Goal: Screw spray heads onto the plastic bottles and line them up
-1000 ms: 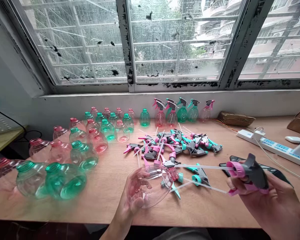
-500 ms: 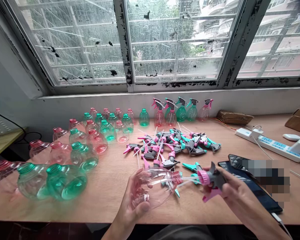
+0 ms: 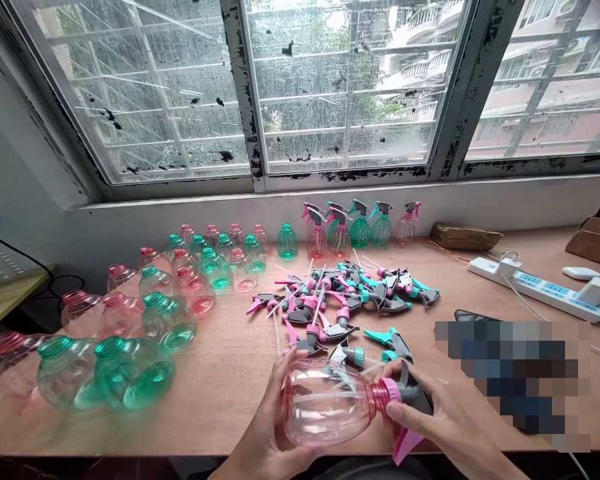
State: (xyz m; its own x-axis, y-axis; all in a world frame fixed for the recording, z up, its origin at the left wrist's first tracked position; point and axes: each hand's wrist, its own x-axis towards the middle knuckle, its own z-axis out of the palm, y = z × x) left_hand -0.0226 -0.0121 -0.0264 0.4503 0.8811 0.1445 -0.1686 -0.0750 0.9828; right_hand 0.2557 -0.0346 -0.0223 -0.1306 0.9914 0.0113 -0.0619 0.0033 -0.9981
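Lying sideways in front of me is a clear pink spray bottle [image 3: 325, 407], its base cupped by my left hand [image 3: 275, 427]. My right hand [image 3: 435, 413] grips a pink and grey trigger spray head [image 3: 411, 395], thumb and fingers around its pink collar. The collar sits against the bottle's neck, and the white dip tube shows inside the bottle. Whether the threads are engaged cannot be made out. Just beyond my hands lies a pile of pink, teal and grey spray heads [image 3: 350, 297], several with white tubes sticking out.
Open pink and green bottles [image 3: 130, 373] stand in rows on the left. Several bottles with spray heads [image 3: 360, 230] line the wall under the window. To the right are a white power strip [image 3: 537, 290], a pixelated patch over dark devices, and a brown box [image 3: 465, 237].
The spray head has moved left and its tube has gone deeper into the bottle, so the collar now meets the neck. Both hands have come lower and closer together.
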